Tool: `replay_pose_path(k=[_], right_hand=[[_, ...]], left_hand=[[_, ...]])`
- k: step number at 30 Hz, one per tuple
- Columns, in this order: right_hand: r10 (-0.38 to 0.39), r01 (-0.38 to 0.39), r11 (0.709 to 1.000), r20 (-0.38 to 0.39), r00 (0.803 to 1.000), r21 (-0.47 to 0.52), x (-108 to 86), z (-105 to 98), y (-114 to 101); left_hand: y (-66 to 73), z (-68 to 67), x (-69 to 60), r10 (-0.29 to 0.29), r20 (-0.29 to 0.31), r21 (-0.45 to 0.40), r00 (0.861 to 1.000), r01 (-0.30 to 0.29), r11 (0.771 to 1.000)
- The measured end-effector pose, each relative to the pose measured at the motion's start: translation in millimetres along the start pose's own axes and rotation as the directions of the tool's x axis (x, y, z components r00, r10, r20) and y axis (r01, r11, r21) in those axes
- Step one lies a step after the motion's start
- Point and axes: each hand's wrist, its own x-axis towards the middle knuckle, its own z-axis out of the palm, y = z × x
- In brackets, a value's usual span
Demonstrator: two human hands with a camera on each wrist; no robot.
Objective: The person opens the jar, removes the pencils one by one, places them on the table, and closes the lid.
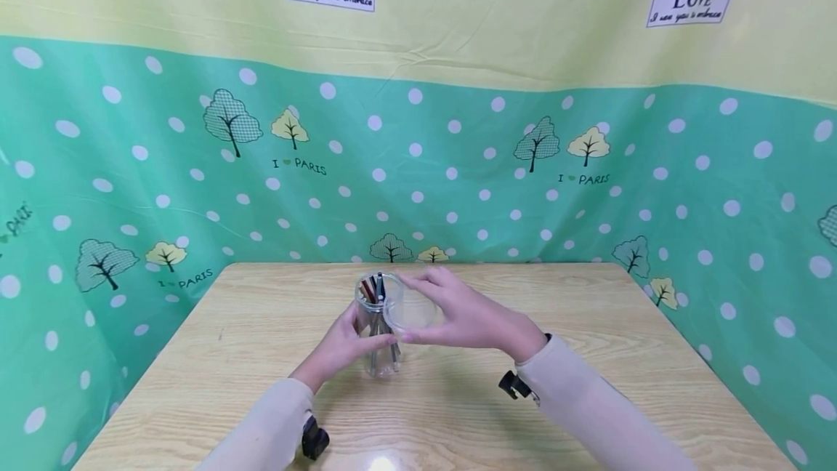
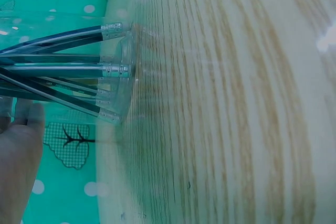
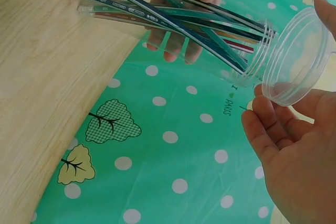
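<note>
A: Jar status?
B: Clear jar [image 3: 218, 67] between the hands, pencils [image 3: 157, 18] inside. Left hand [image 1: 343, 347] grips its side; right hand [image 1: 467, 313] holds the lid [image 3: 296, 59] by its edge, right by the mouth.
A: Technique?
B: I'd brace the jar with the left, square lid to rim before any turn, squeeze lightly.
A: Blind spots?
B: Can't tell if lid touches rim, or base touches the worktop [image 1: 261, 333] below the hands. Pencils overlap, no count. Left wrist view crops the jar's top.
</note>
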Motion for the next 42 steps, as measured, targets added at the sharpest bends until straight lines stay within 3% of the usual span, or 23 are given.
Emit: replay_pose_path(k=[7, 16, 32, 42], right_hand=[[-0.023, 0.023, 1.0, 0.004, 1.0, -0.013, -13.4, 2, 3], [0.014, -0.016, 1.0, 0.102, 0.995, 0.015, -28.3, 13, 8], [-0.026, 0.024, 1.0, 0.244, 0.969, 0.009, -40.7, 61, 23], [-0.046, 0.025, 0.997, 0.289, 0.956, 0.076, -40.7, 87, 32]], left_hand=[[-0.5, 0.8, -0.3, 0.001, -0.007, -0.006, 1.0, -0.001, 1.0], [-0.8, 0.5, -0.4, 0.006, -0.022, 0.016, 1.0, -0.006, 1.0], [0.8, 0.7, -2.0, -0.006, -0.019, 0.029, 1.0, 0.007, 1.0], [-0.3, 0.4, -0.6, -0.011, -0.012, 0.031, 1.0, 0.012, 0.999]])
